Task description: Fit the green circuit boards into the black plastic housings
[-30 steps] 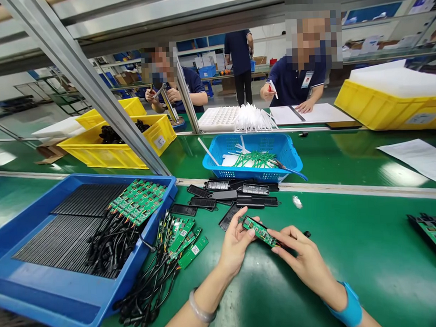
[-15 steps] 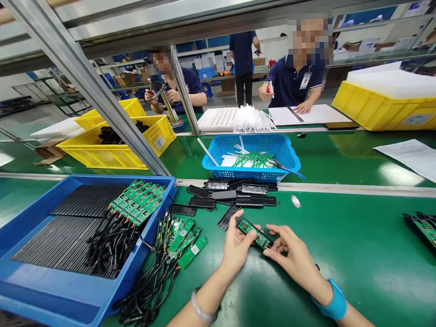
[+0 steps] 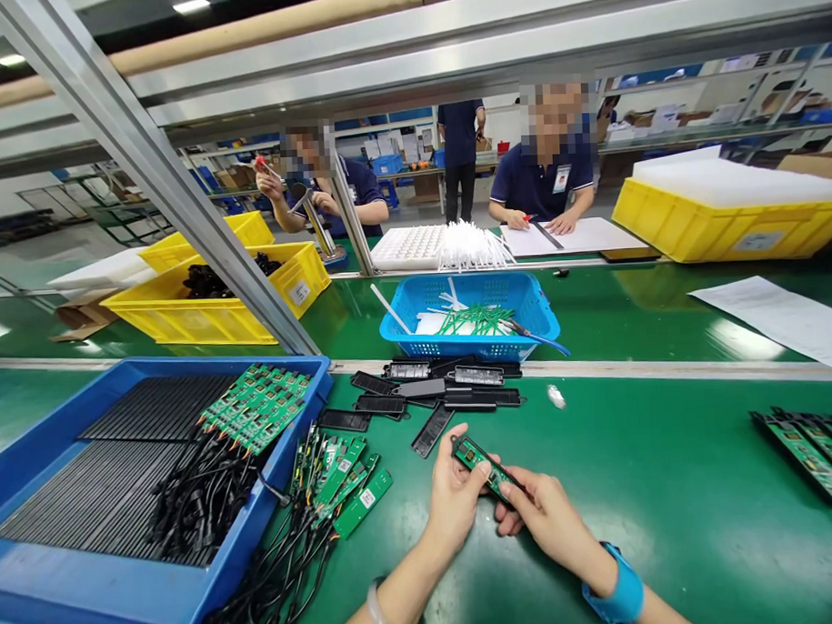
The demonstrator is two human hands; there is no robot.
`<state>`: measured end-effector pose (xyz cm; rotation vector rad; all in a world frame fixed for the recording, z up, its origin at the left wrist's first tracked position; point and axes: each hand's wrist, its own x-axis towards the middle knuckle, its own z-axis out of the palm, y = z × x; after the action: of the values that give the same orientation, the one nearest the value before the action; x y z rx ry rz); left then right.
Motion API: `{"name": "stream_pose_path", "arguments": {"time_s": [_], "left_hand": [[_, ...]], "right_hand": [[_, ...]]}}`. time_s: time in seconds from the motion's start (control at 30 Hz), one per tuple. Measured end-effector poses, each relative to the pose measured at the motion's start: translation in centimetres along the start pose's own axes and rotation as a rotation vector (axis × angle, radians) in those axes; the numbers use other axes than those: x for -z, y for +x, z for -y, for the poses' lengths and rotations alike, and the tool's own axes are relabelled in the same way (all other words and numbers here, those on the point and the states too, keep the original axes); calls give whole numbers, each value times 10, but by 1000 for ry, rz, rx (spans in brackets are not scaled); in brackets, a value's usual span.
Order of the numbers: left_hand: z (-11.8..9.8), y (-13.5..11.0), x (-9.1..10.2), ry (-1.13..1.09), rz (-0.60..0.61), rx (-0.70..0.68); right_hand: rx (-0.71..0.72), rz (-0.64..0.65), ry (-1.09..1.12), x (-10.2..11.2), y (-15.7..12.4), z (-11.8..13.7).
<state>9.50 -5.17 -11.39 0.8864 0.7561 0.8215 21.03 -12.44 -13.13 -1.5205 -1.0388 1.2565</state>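
Observation:
Between my hands is a green circuit board (image 3: 477,458) lying in a narrow black plastic case (image 3: 456,442). My left hand (image 3: 456,485) grips its far left end, with the thumb on top of the board. At the near right end my right hand (image 3: 537,508) pinches the same case, its thumb pressing on the board and its fingers curled underneath. Beyond my hands lies a loose pile of black case halves (image 3: 419,389). Several circuit boards with black cables (image 3: 346,483) rest on the green table to the left of my left hand.
A blue tray (image 3: 91,587) at the left holds boards, cables and black strips. Behind the case halves stands a blue basket (image 3: 539,324) of green and white ties. Filled cases (image 3: 813,457) lie at the right. Yellow bins (image 3: 184,325) and co-workers (image 3: 548,175) are across the bench.
My right hand has closed from loose fingers near the case's end to a firm pinch on it. The view has tilted up slightly. The co-worker opposite has lowered a hand to the white sheet.

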Motion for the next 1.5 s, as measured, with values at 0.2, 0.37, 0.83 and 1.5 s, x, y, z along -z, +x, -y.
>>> {"name": "stream_pose_path", "arguments": {"time_s": [0.2, 0.37, 0.83, 1.5], "left_hand": [[5, 1, 2, 31, 53, -13], [8, -1, 5, 12, 139, -11], [-2, 5, 4, -47, 58, 65], [-9, 4, 8, -24, -37, -80]], "right_hand": [[-4, -37, 6, 0, 2, -1], [-30, -24, 50, 0, 5, -3], [58, -39, -92, 1, 6, -2], [226, -150, -500, 19, -3, 9]]}}
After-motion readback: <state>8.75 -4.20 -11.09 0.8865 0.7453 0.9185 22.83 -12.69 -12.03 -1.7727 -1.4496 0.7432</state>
